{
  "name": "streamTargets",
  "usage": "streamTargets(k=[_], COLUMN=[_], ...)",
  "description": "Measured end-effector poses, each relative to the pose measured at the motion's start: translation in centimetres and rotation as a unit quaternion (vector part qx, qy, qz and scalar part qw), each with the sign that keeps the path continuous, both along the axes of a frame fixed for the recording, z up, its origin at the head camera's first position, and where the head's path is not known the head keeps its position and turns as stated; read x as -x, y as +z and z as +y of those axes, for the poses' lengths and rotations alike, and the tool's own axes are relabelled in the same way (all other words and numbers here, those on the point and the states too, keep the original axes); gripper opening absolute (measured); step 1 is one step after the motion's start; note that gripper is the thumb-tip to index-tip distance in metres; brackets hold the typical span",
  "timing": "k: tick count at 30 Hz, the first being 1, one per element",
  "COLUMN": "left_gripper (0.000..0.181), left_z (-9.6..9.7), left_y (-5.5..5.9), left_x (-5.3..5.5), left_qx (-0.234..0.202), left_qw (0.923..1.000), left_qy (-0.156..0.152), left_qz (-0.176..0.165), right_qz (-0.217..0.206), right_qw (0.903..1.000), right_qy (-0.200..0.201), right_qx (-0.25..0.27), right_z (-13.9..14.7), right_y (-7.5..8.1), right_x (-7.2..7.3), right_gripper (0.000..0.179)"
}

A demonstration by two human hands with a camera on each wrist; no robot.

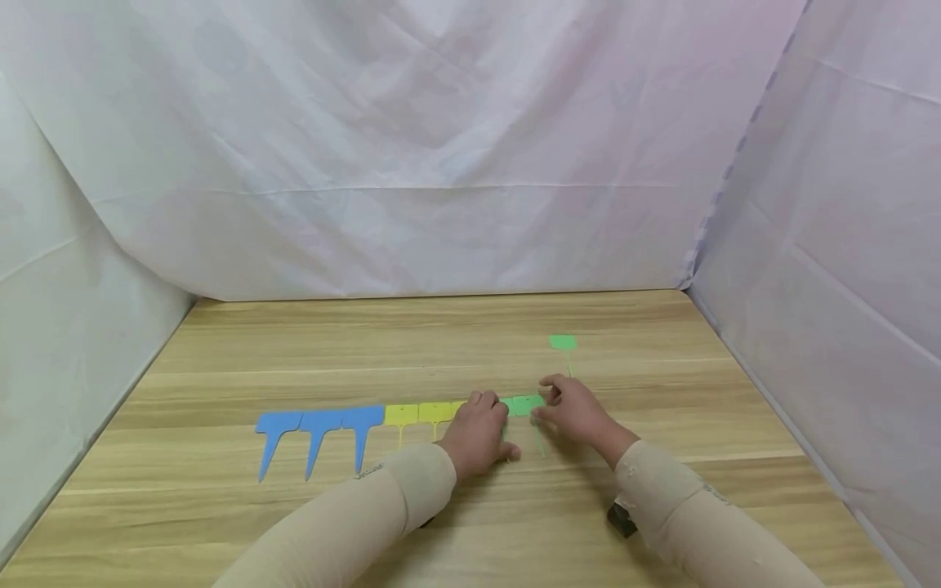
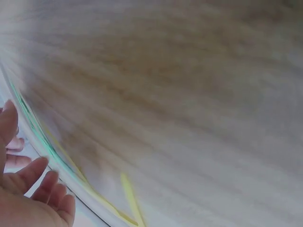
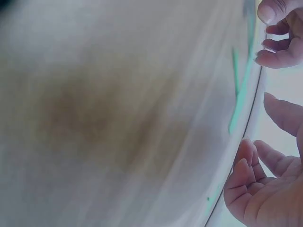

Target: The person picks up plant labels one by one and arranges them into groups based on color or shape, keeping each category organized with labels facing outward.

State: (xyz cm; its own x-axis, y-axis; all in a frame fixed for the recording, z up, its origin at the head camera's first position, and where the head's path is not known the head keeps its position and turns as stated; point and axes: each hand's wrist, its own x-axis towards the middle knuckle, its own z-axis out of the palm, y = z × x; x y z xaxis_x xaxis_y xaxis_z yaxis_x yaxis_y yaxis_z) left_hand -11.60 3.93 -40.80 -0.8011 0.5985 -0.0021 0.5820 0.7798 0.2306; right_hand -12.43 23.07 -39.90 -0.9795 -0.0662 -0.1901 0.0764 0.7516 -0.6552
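A row of T-shaped plant labels lies on the wooden table: blue labels [image 1: 321,420] at the left, yellow labels [image 1: 401,415] in the middle, green labels [image 1: 528,405] at the right. My left hand [image 1: 478,433] rests over the yellow-green join, fingertips at the heads and hiding some of them. Beside the right end of the row is my right hand [image 1: 579,412], its thumb near the last green head. In the right wrist view, a gap shows between its thumb and loosely bent fingers. Farther back lies a separate green label [image 1: 563,342], its stem end behind the right hand.
The wooden table [image 1: 353,343] runs back to a white cloth [image 1: 412,237]. More white cloth [image 1: 831,269] stands along the right side and the left side. A small black object [image 1: 622,520] shows under the right cuff.
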Motion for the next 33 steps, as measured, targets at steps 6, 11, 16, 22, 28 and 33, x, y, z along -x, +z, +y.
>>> streamTargets(k=[6,11,16,22,28,33], left_gripper=[0.053,0.052,0.055,0.058,0.056,0.055], left_z=[0.1,0.4,1.1,2.0,2.9,3.3], left_y=[0.2,0.2,0.0,0.2,0.6,0.7], left_x=[0.0,0.1,0.0,-0.3,-0.5,-0.6], left_qx=[-0.033,-0.03,-0.021,-0.013,-0.016,0.005], left_qw=[0.9994,0.9995,0.9998,0.9997,0.9994,0.9993], left_qy=[0.002,0.007,0.0,-0.014,-0.026,-0.028], left_qz=[0.011,-0.002,0.002,0.015,0.016,0.022], right_qz=[0.029,0.039,0.046,0.056,0.062,0.066], right_qw=[0.9994,0.9985,0.9979,0.9974,0.9968,0.9966], right_qy=[0.007,0.004,-0.004,-0.024,-0.034,-0.032], right_qx=[0.016,0.038,0.047,0.039,0.036,0.037], right_z=[0.5,1.0,1.8,3.3,4.6,4.9], right_y=[0.5,0.6,0.7,0.7,0.6,0.6], right_x=[0.1,0.4,0.4,0.5,0.8,1.7], right_gripper=[0.05,0.049,0.048,0.049,0.05,0.052])
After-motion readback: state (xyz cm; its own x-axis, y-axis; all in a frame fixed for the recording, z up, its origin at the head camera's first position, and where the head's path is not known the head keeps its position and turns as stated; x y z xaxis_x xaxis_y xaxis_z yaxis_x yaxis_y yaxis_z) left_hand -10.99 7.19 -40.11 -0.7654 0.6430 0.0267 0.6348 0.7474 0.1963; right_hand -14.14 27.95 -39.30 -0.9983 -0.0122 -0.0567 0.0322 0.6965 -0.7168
